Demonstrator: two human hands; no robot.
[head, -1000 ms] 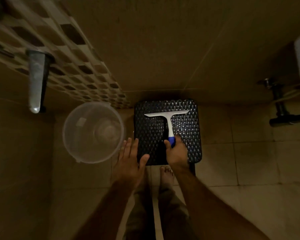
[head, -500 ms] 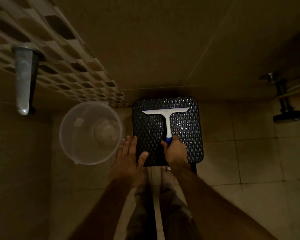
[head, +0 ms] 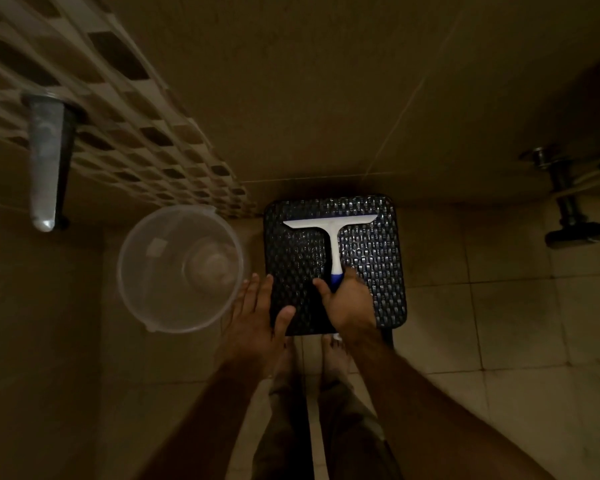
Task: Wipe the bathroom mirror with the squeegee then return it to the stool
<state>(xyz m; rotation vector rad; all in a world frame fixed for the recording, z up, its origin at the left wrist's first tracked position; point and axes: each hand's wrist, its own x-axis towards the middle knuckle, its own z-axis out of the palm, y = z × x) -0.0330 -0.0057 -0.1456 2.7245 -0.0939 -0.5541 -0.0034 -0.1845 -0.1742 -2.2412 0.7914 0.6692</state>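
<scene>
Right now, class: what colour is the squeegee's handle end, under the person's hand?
Blue, below a white stem and blade, on the squeegee; the head view shows it.

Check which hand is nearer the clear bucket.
Left. The left hand hangs open right beside the clear bucket, fingertips by its rim. The right hand is farther off, over the stool, curled around the squeegee handle.

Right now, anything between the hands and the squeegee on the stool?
Nothing visible. The right hand is already at the blue handle end of the squeegee, which lies flat on the stool. The left hand hangs open beside the stool's near left edge, next to the clear bucket.
</scene>
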